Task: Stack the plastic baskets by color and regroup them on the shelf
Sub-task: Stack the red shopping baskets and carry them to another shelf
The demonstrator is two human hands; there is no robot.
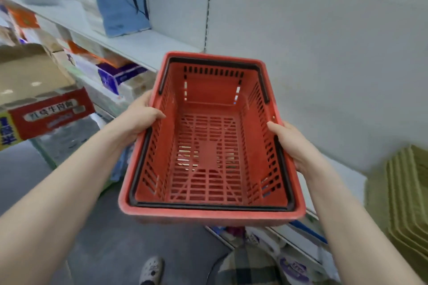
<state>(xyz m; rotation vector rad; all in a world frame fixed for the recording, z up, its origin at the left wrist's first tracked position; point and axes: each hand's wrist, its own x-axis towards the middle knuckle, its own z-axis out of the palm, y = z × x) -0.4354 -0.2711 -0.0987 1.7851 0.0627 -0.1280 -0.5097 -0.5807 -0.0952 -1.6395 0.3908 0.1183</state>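
Both of your hands are wrapped around one red basket (pixel 209 143), your left hand (pixel 141 115) closed over its left rim with the thumb inside and your right hand (pixel 293 146) clamped on the right rim, holding it in the air in front of the white shelf (pixel 148 46). Its black handles (pixel 264 81) lie folded down along the rim and the basket is empty, tilted slightly toward you. Off to your right a stack of green baskets (pixel 403 196) sits on the shelf, well apart from the red one, and a cardboard box (pixel 39 99) juts out at your left.
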